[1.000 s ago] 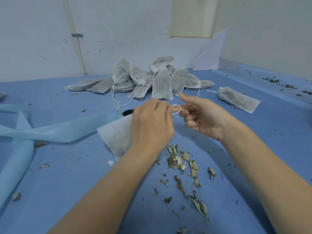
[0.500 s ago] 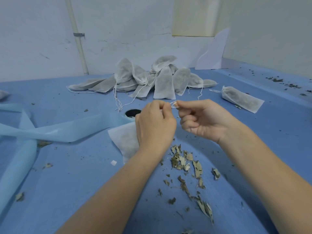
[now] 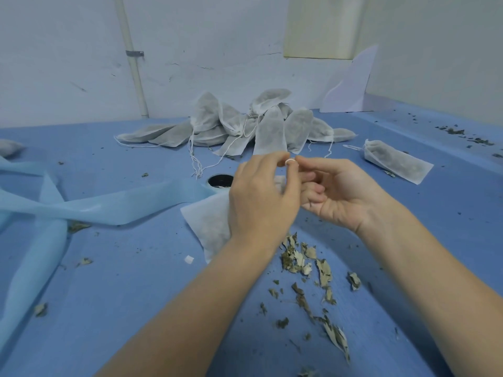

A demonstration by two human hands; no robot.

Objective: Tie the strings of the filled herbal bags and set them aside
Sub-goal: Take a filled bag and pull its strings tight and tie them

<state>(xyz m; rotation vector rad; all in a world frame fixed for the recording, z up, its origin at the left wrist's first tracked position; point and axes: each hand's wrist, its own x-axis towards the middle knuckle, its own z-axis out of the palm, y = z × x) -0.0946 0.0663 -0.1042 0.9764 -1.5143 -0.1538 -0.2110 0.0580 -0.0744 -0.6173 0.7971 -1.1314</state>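
The left hand (image 3: 261, 197) and right hand (image 3: 340, 191) meet fingertip to fingertip, both pinching a small loop of white string (image 3: 290, 161) between them. Under the left hand lies the bag (image 3: 209, 224) being tied, flat on the blue table (image 3: 109, 295). Loose leaves (image 3: 304, 265) lie just nearer than the hands; beyond them sits a pile (image 3: 245, 126) of bags, and one tied bag (image 3: 394, 159) lies beyond the right hand.

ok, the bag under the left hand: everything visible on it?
The bag is a white, thin, non-woven-looking pouch, lying flat on the blue table, one corner pointing left. The left hand covers its right part, so its mouth is hidden. Its string shows as a small white loop pinched between the left hand and the right hand. Fill is faintly visible as grey shading.
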